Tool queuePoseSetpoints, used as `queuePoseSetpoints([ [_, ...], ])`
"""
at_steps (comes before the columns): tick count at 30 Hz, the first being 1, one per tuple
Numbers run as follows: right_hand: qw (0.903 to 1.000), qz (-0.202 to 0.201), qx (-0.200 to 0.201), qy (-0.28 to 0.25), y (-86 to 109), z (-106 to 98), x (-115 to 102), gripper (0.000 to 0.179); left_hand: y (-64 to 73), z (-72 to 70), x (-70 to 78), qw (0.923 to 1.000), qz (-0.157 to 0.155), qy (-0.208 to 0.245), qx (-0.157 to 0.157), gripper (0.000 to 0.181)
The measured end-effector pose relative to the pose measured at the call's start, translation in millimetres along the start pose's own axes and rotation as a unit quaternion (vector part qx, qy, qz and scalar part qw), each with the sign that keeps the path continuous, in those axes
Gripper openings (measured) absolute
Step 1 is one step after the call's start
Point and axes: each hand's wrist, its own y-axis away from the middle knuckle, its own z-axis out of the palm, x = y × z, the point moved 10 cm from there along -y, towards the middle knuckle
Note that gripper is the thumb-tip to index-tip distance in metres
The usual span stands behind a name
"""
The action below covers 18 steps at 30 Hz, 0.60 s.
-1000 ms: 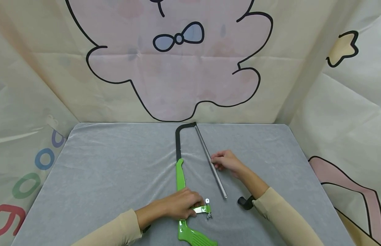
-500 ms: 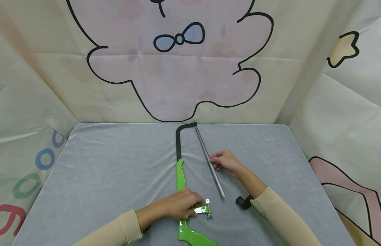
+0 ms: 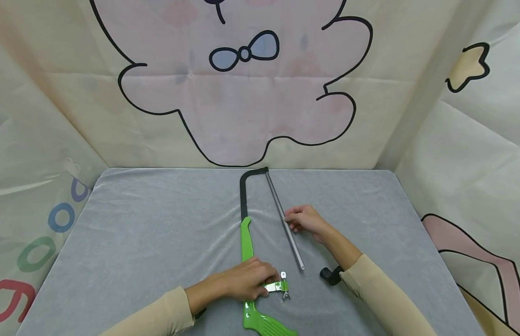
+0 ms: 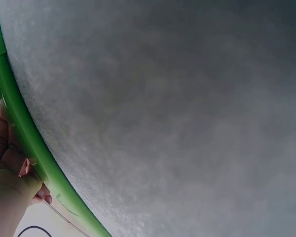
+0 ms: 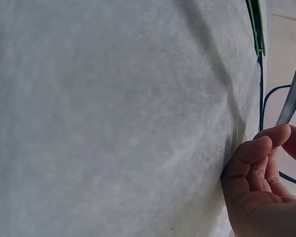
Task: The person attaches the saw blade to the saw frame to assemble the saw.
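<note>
A hacksaw with a green handle (image 3: 266, 322) and a dark front frame (image 3: 243, 196) lies lengthwise on the grey cloth. My left hand (image 3: 249, 278) grips its green body just above the handle; a green end bracket with a wing nut (image 3: 285, 295) sticks out to the right of the fingers. In the left wrist view, the hand (image 4: 7, 168) is behind the green frame (image 4: 27, 123). My right hand (image 3: 308, 220) pinches the silver saw blade (image 3: 293, 245) around its middle. The blade's far end meets the frame's tip, while its near end stands apart from the bracket.
Grey cloth (image 3: 159, 224) covers the table, slightly creased near the saw. A printed fabric wall (image 3: 243, 116) rises right behind the frame's far end. A black wrist-worn piece (image 3: 330, 276) sits by the right sleeve.
My right hand has shifted slightly left, swinging the blade's near end left towards the bracket. The left hand and the hacksaw frame have stayed put.
</note>
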Motion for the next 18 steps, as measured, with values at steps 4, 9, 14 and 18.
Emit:
queuePoseSetpoints([
  [4, 1.0, 0.003, -0.003, 0.005, 0.5, -0.1, -2.0, 0.028, 0.0, -0.3, 0.3, 1.0, 0.005, -0.001, 0.003, 0.03],
  [9, 1.0, 0.003, 0.008, 0.003, -6.2, -3.9, 8.1, 0.025, -0.4, 0.2, 0.1, 1.0, 0.006, 0.001, 0.003, 0.029],
  [14, 0.9999, 0.007, 0.015, 0.002, -7.0, -4.9, 10.1, 0.025, -0.3, 0.4, 0.3, 1.0, 0.005, 0.001, 0.002, 0.029],
  [18, 0.9998, 0.01, 0.017, 0.001, -6.9, -4.9, 9.3, 0.025, -0.2, 0.1, 0.5, 1.0, 0.005, 0.002, 0.003, 0.03],
])
